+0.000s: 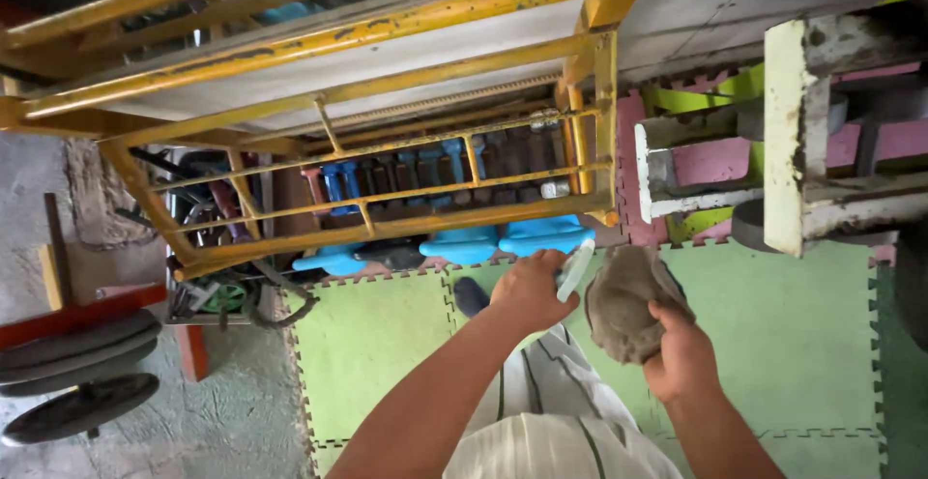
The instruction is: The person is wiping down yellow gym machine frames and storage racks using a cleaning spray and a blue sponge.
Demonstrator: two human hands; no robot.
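Clearly crumpled grey cloth (622, 303), bunched.

A person's left hand (530, 290) grips a pale spray bottle (574, 268) while the right hand (682, 355) clutches a grey cloth (623, 300). Just beyond stands a yellow rack (387, 150) of blue dumbbells (503, 237), on green floor mats (372, 344).

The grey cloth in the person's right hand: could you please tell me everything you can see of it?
The grey cloth is a soft, dull grey-brown rag, crumpled into a rounded wad with folds across its surface. It looks like worn fabric. The right hand grips it from below, fingers wrapped around its lower edge, holding it in the air above the green foam floor mat. Close on its left is a pale, translucent bottle-like thing in the left hand; whether they touch is unclear.
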